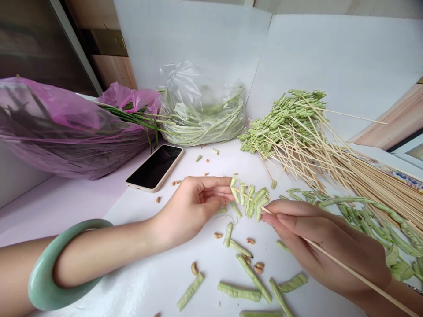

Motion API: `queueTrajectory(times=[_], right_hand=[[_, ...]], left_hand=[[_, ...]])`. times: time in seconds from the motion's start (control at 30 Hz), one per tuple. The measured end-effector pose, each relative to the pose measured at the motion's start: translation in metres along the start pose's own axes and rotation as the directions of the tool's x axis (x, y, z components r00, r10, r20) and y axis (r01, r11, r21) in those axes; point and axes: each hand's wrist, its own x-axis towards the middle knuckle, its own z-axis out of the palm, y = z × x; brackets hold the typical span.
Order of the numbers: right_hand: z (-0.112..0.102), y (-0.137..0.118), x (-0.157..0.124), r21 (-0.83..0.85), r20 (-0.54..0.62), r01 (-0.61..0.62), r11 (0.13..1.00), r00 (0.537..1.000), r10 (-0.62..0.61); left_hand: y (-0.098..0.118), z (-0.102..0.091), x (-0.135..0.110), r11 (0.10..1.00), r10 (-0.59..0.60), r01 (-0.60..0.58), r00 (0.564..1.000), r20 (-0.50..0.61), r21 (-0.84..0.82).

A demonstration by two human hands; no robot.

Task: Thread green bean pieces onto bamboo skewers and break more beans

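Observation:
Between the fingers of my right hand (330,242) is a thin wooden skewer (350,269), its rear end running off toward the lower right. Several short green bean pieces (251,200) are threaded crosswise along its front end. My left hand (194,207) pinches the bean piece (233,190) at the tip, fingers closed around its edge. A green bangle circles the left forearm. Below the hands, cut bean segments (238,291) and loose brown beans (250,241) lie scattered on the white tabletop.
At the back right, a heap of bean-loaded skewers (284,121) lies beside bare skewers (373,180). Bean scraps (373,224) spread near my right hand. A phone (154,168), a clear bag of long beans (203,114) and a purple bag (72,127) stand at the left and back.

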Motion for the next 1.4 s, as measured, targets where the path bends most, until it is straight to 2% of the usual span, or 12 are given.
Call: queueTrajectory(times=[0.17,0.4,0.5,0.57,0.67,0.77,0.87,0.97,1.1,1.27,1.4], right_hand=[[0.002,0.003,-0.002,-0.011,0.020,0.061,0.998,0.998,-0.061],[0.000,0.006,-0.001,0.013,0.012,0.076,0.997,0.997,-0.076],[0.000,0.008,0.002,0.041,-0.011,-0.028,0.999,1.000,0.028],[-0.002,0.009,0.005,0.061,0.020,-0.096,0.994,0.995,0.094],[-0.005,0.010,0.007,0.055,0.045,-0.099,0.994,0.994,0.096],[-0.005,0.012,0.005,0.087,0.052,-0.128,0.988,0.991,0.124],[0.000,0.015,0.000,0.212,0.008,-0.170,0.962,0.985,0.172],[0.007,0.017,-0.001,0.367,-0.061,-0.222,0.903,0.963,0.261],[0.012,0.022,0.004,0.565,-0.081,-0.336,0.754,0.887,0.455],[0.014,0.031,0.007,0.726,-0.002,-0.445,0.524,0.761,0.649],[0.016,0.034,0.009,0.778,0.068,-0.463,0.425,0.734,0.675]], left_hand=[[-0.003,-0.002,0.001,0.985,-0.112,0.109,0.994,-0.014,-0.136],[-0.009,-0.001,-0.002,0.967,-0.098,0.125,0.987,0.131,-0.220],[-0.011,-0.001,-0.003,0.973,-0.062,0.101,0.980,0.187,-0.206],[-0.011,-0.002,-0.004,0.976,-0.039,0.086,0.973,0.228,-0.200],[-0.011,-0.004,-0.003,0.978,-0.009,0.064,0.964,0.266,-0.199],[-0.009,-0.005,-0.002,0.978,-0.020,0.073,0.964,0.263,-0.194],[-0.008,-0.004,-0.001,0.977,-0.038,0.084,0.972,0.232,-0.194],[-0.008,-0.004,0.001,0.974,-0.023,0.057,0.988,0.155,-0.218],[-0.008,-0.006,0.004,0.976,-0.036,0.050,0.997,0.068,-0.214],[-0.008,-0.007,0.006,0.987,-0.015,0.026,0.997,0.070,-0.159],[-0.008,-0.007,0.005,0.988,0.005,0.005,0.998,0.070,-0.152]])
